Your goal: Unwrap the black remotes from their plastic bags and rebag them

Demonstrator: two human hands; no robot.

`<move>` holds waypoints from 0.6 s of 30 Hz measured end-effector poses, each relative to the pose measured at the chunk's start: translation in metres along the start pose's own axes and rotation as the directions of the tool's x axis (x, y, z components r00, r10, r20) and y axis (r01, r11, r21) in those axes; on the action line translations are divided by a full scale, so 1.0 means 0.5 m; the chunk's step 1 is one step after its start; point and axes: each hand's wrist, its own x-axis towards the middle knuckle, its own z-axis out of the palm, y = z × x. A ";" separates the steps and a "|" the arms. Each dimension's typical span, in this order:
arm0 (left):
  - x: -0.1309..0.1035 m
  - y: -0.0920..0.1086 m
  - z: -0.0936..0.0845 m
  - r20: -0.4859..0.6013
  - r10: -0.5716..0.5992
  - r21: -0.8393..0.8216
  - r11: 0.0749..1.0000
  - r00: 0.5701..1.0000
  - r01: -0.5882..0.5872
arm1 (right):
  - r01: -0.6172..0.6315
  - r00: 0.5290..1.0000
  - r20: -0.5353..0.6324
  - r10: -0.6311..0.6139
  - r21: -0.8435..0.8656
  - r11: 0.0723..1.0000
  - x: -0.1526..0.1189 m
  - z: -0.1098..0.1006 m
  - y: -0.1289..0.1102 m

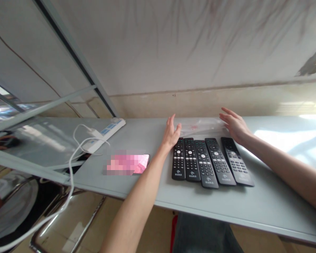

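Note:
Several black remote controls [206, 165] lie side by side on the grey table, buttons up, their far ends fanned slightly. Behind them is a clear plastic bag [202, 127] with small red print, lying flat. My left hand [171, 132] is at the bag's left end, just above the leftmost remote, with thumb and fingers apart. At the bag's right end, my right hand [234, 124] is open, fingers stretched out toward the left, close to the top of the rightmost remote [237, 161]. Neither hand holds anything that I can see.
A phone [140, 164] with a pink screen lies left of my left forearm. Farther left, a white power strip [105, 135] with a white cable [71, 175] rests beside a metal frame [79, 52]. Another person's hand [2, 142] shows at the far left. A wall stands behind the table [171, 200].

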 end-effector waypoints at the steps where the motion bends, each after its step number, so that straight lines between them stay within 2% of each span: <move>1: 0.000 0.001 -0.001 -0.003 -0.008 -0.010 1.000 1.000 0.008 | -0.003 0.999 -0.038 0.004 0.023 1.000 -0.006 -0.005 0.004; 3: -0.001 0.003 -0.001 -0.032 -0.016 -0.018 1.000 0.999 0.016 | -0.002 0.997 -0.075 0.006 0.063 0.998 -0.020 -0.016 0.013; 7: -0.005 0.012 -0.001 -0.128 -0.032 0.024 0.999 0.991 0.035 | 0.004 1.000 -0.017 -0.003 0.078 0.997 -0.057 -0.026 0.023; 12: -0.004 0.018 0.004 -0.253 -0.115 0.038 0.991 0.961 0.129 | 0.060 0.998 -0.016 -0.061 -0.042 0.997 -0.099 -0.005 0.001; 15: 0.003 0.012 0.007 -0.223 -0.175 -0.070 0.984 0.959 0.163 | 0.118 0.992 0.063 -0.109 -0.174 0.978 -0.110 0.003 -0.015; 18: 0.009 0.004 0.007 -0.175 -0.197 -0.153 0.973 0.965 0.171 | 0.163 0.985 0.089 -0.146 -0.237 0.958 -0.110 0.001 -0.022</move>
